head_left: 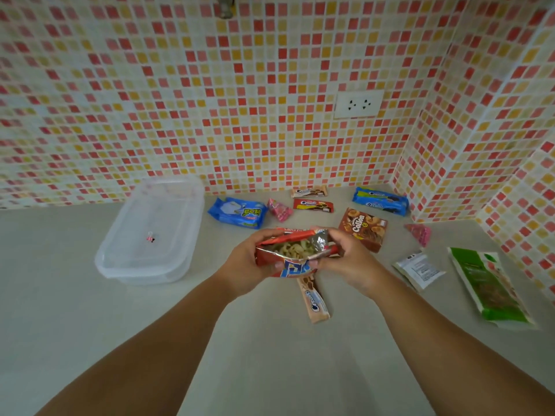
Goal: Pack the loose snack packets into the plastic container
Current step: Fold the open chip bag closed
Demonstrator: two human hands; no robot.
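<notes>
**Open snack bag held over the counter, container standing to the left**

Both hands are holding one opened red foil snack bag (295, 250) above the grey counter (270, 355), near its middle. The left hand (249, 265) is gripping the bag's left end, fingers curled round it; the right hand (345, 259) is pinching the right side of the torn mouth, so each grip is grasping the bag. The mouth is gaping toward the camera, and pale curled snack pieces are showing inside against the silver lining.

The clear plastic container (120, 259) is sitting on the counter to the left of the hands, well apart from them, its far end touching the tiled wall (270, 85). Inside it only a small pink-and-black clip (150, 237) is lying on the bottom.

The remaining packets are lying loose on the counter: a blue wafer packet (237, 212) just right of the container, a small pink packet (279, 209) beside it, two slim biscuit packs (312, 199) near the wall, a blue cookie pack (380, 201) in the corner, a brown box (362, 228) behind the right hand, another pink packet (419, 233), a white sachet (419, 269), a green pouch (489, 286) at far right, and a beige cookie stick (315, 301) under the held bag.
</notes>
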